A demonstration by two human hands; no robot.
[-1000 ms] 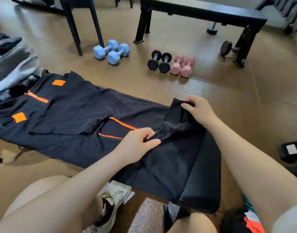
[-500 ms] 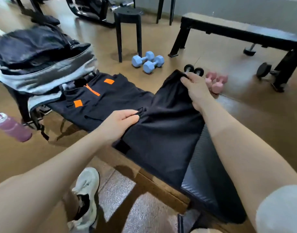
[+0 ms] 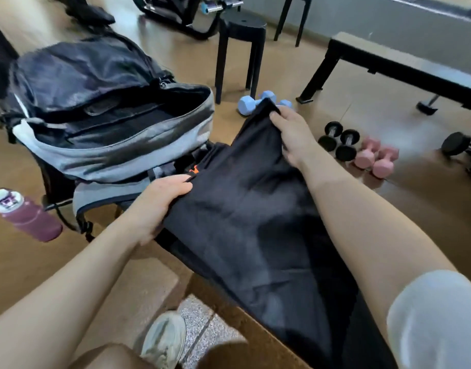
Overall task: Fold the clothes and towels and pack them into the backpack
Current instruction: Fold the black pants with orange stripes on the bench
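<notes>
Here, left hand (image 3: 159,206) pinched shut on the near corner of a black garment (image 3: 245,209), thumb on top, fingers curled under the hem. Right hand (image 3: 293,134) clamped on the far corner, lifted higher, knuckles up. Between the two grips, a fold of thin dark cloth stretched over the rest of the piece, which lies along a dark bench pad (image 3: 343,323); a speck of orange trim (image 3: 194,170) just showing by the left thumb. Probably mid-fold, the end being carried over toward the backpack side.

Handling, as a judgement: light, limp, somewhat slick sportswear; no stiffness of its own, so prone to sag and slide in the middle. Best held at the two corners of the edge, kept taut and level, then laid down and smoothed flat.

Just beyond the left hand, a grey and black backpack (image 3: 109,145), main compartment gaping open, touching or nearly touching the garment's far end. Farther out on the floor: a maroon water bottle (image 3: 29,217), blue dumbbells (image 3: 251,102), black dumbbells (image 3: 338,139), pink dumbbells (image 3: 375,158), a black stool (image 3: 242,49).
</notes>
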